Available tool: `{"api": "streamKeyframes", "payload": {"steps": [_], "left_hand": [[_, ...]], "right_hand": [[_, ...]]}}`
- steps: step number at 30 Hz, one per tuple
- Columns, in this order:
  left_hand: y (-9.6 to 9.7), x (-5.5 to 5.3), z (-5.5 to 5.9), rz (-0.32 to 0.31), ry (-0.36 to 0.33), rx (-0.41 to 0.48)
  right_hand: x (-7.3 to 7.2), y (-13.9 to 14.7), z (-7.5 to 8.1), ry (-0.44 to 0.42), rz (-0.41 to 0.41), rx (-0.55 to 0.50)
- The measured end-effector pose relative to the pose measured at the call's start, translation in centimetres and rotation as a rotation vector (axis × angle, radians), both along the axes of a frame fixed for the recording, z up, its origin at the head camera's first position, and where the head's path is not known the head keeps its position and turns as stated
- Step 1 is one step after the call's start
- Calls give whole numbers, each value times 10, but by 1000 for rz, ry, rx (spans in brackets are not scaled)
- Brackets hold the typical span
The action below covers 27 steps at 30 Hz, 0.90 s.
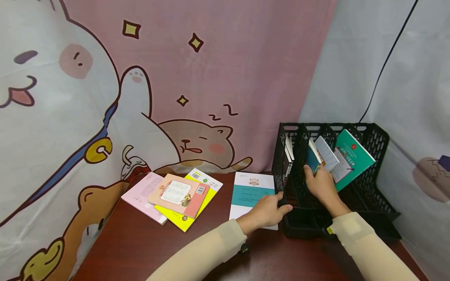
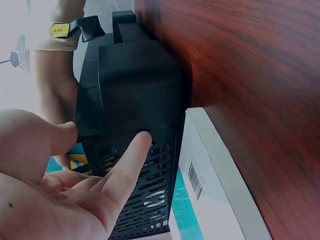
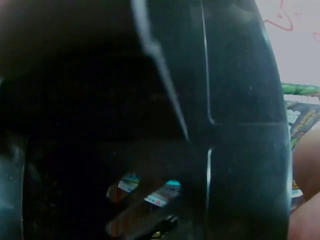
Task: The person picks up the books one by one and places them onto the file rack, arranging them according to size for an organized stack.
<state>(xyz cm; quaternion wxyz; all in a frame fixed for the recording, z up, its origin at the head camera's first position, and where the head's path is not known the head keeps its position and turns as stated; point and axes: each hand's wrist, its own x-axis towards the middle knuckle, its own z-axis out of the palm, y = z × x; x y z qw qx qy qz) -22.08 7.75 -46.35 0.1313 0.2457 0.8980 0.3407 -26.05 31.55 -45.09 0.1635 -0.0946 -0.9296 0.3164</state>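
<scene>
A black desktop file rack (image 1: 383,210) with upright dividers stands at the table's right side. My left hand (image 1: 265,212) touches its front left corner, the thumb at the front edge and the index finger straight along the perforated side wall (image 2: 150,190). Inside the second compartment, my right hand (image 1: 321,185) holds a small blue-covered book (image 1: 311,159) between thumb and fingers. Beside it lean a pale grey-white book (image 1: 326,152) and, farther right, a green book (image 1: 355,156). In the right wrist view, dark plastic hides most of the right hand (image 3: 307,185).
A white and teal book (image 1: 251,195) lies against the rack's left side. Farther left, a pink book (image 1: 144,195), a peach book (image 1: 181,195) and a yellow book (image 1: 183,224) overlap. Several thin books (image 1: 289,156) stand in the leftmost compartment. A cartoon curtain (image 1: 263,78) hangs behind.
</scene>
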Motion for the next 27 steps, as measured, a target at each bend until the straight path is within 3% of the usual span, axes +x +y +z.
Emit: {"api": "streamKeyframes", "payload": {"steps": [4,9,12,16,23,27], "left_hand": [[0,0,-2,-11,5,-9],[-2,-3,-3,-16,-25,22],[-6,-5,-3,-17,-75,60],[-14,-7,-1,-27,-92,107],[-33,-14,6,-11,-65,230],[-45,-19,9,9,-17,244]], "right_hand": [[5,6,1,-82,37,35],[16,12,13,-200,82,89],[24,13,20,-225,98,89],[38,12,27,-257,106,102],[57,-9,41,-204,158,76],[66,-32,42,-149,197,36]]}}
